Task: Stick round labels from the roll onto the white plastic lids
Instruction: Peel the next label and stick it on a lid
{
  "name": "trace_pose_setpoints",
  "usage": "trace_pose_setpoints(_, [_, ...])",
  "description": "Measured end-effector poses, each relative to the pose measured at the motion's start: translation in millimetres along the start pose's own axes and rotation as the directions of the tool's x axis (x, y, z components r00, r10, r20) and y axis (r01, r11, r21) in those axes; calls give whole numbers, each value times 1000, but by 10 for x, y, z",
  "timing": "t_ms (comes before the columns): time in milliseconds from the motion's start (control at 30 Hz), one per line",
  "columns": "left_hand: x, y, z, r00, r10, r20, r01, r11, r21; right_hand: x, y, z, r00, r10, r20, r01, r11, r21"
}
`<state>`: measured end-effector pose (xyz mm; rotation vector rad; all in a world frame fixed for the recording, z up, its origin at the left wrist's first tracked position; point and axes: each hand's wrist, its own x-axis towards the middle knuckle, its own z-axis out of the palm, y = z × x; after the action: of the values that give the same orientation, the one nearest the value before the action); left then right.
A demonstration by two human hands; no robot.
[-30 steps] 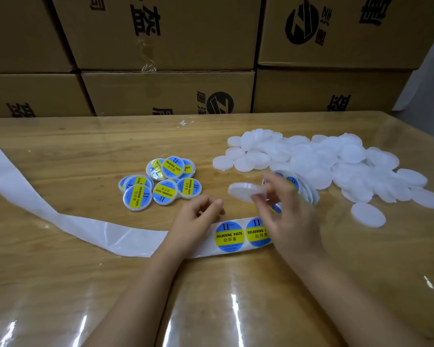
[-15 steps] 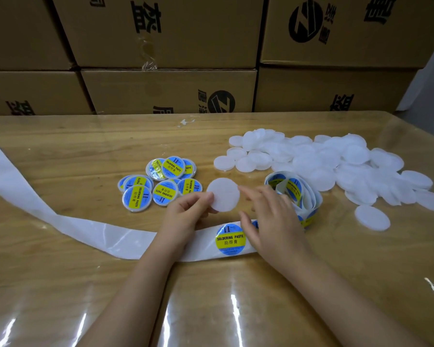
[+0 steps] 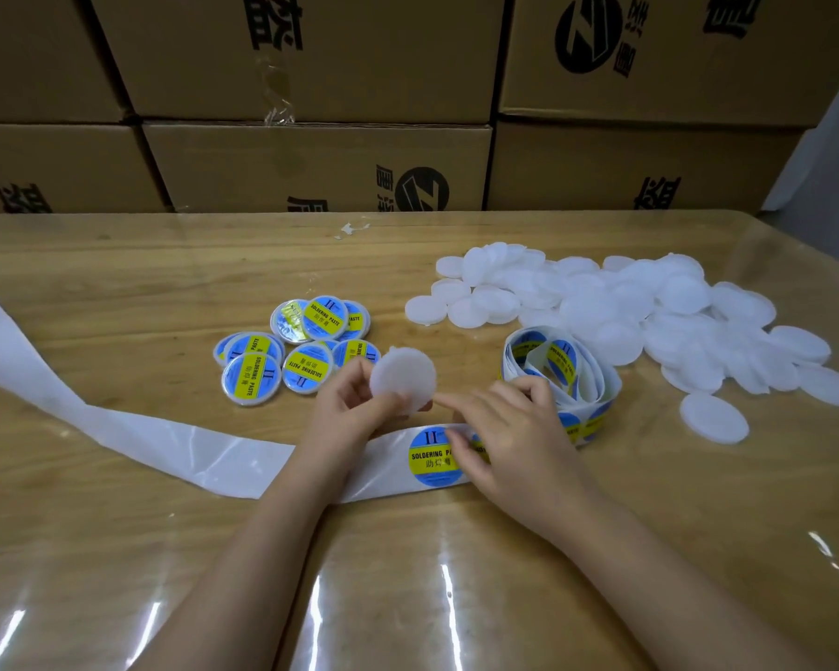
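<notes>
Left hand (image 3: 354, 409) fingers (image 3: 345, 380) pinched one blank white lid (image 3: 403, 380) by its rim. The lid was raised off the worktop and tilted flat face up, probably so a label could go straight onto it.

Just right of the lid, the right hand (image 3: 519, 438) lay on the label strip. Its forefinger (image 3: 451, 404) pointed at the lid, the other fingers were loosely curled, and the thumb sat at the edge of one round blue-and-yellow "Soldering Paste" label (image 3: 429, 460). Whether that edge was lifted could not be told. A second label showed partly under the palm.

Beyond the right hand's knuckles was one loose coil of the label roll (image 3: 565, 375), feeding the strip toward the fingers. Left of the left wrist, one bare length of backing paper (image 3: 141, 435) trailed away, its labels gone.

Past the left fingers lay about nine labelled lids (image 3: 306, 372), overlapping in a small cluster. Past the right fingers was a heap of blank lids (image 3: 626, 307), dozens, too many to count, with one lid (image 3: 713, 418) lying apart nearest the person.

The wooden worktop (image 3: 117, 293) had a glossy clear cover. About six cardboard boxes (image 3: 311, 162) were stacked behind it.
</notes>
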<state>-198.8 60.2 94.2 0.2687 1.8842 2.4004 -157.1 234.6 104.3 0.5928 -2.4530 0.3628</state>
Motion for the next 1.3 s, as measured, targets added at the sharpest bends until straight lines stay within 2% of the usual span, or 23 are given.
trace_pose_setpoints(133, [-9,11,8,999,8,44,-6,999,-49,2,4,-27,999,36,-27,-35,999,27])
trace_pose_setpoints(267, [-13,13,21,997,12,74,-8,999,-48,-10,7,-33,999,-1,-42,4,998,67])
trace_pose_setpoints(467, [-24,-4,59,996,50,68,-57,994,94,-9,28,-28,998,-45,-49,48,996,77])
trace_pose_setpoints(633, [-26,-2,70,996,79,49,-87,975,204,-10,62,-50,999,10,-51,-10,1000,-2])
trace_pose_setpoints(733, [-24,-25,84,989,151,8,-145,932,333,-15,61,-40,999,-27,-22,26,999,-26])
trace_pose_setpoints(833, [-5,-102,63,964,267,-21,-209,799,563,-13,54,-34,994,-104,-37,105,994,20])
trace_pose_setpoints(900, [-3,-113,58,950,312,-21,-230,742,630,-6,54,-48,990,-131,-51,135,988,80])
trace_pose_setpoints(1033, [4,-102,56,941,337,-21,-250,737,628,-23,57,-61,987,-160,-27,162,973,167])
trace_pose_setpoints(1167, [-10,-81,96,962,268,44,-243,778,579,-18,53,-50,984,-176,18,170,967,190])
trace_pose_setpoints(1300, [-48,-32,151,968,228,106,-250,825,507,-9,38,-60,986,-153,62,123,931,343])
